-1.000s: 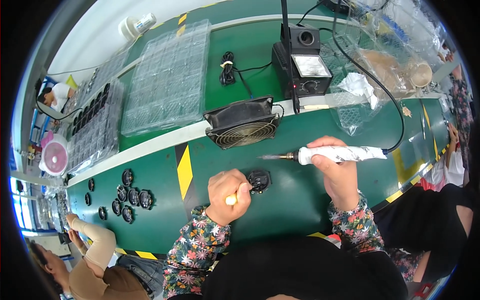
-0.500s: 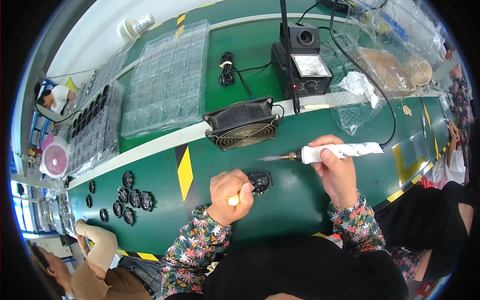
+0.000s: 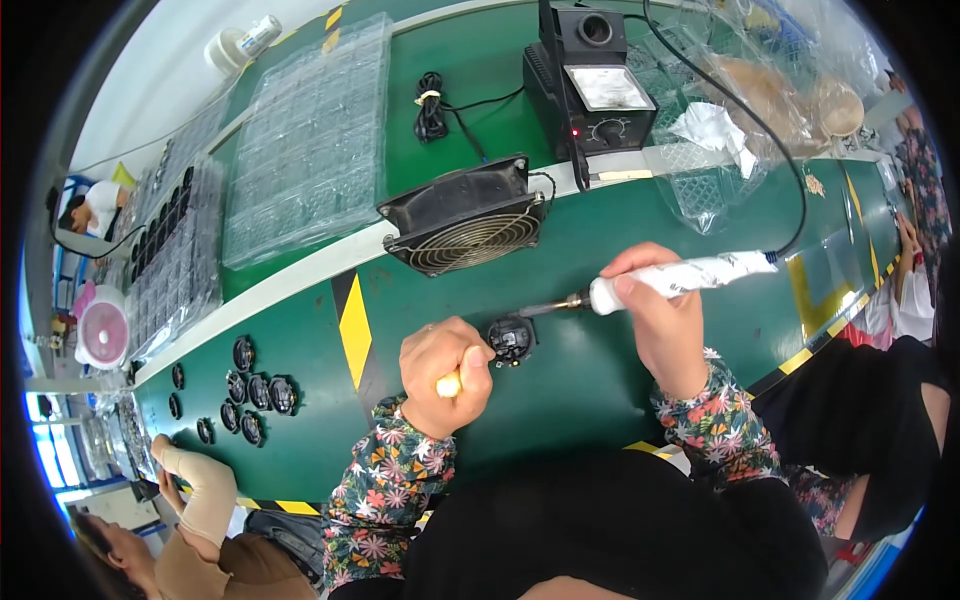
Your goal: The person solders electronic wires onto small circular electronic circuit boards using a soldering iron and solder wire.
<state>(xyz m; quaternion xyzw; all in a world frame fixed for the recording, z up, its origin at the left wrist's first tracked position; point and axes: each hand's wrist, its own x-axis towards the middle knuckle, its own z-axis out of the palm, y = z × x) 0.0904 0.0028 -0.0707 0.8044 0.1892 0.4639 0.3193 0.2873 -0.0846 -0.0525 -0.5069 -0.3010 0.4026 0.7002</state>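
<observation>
My right hand [image 3: 660,325] grips a soldering iron [image 3: 715,270] with a white wrapped handle. Its thin tip points left and reaches the upper edge of a round black part [image 3: 511,341] on the green bench; whether it touches cannot be made out. Closed in a fist just left of that part, my left hand [image 3: 443,377] holds a tool with a yellow handle [image 3: 449,384], of which only the end shows. The fist hides the rest of the tool, and its fingers lie at or very near the part's left side.
A black fan [image 3: 465,220] stands beyond the part, and a soldering station [image 3: 600,100] behind it. Several round black parts [image 3: 258,392] lie at left. Clear plastic trays [image 3: 310,140] fill the back left. A co-worker [image 3: 215,500] sits at left.
The iron's tip has come down from above the round part to its upper edge. My left fist stays beside the part. The whole view has shifted slightly.
</observation>
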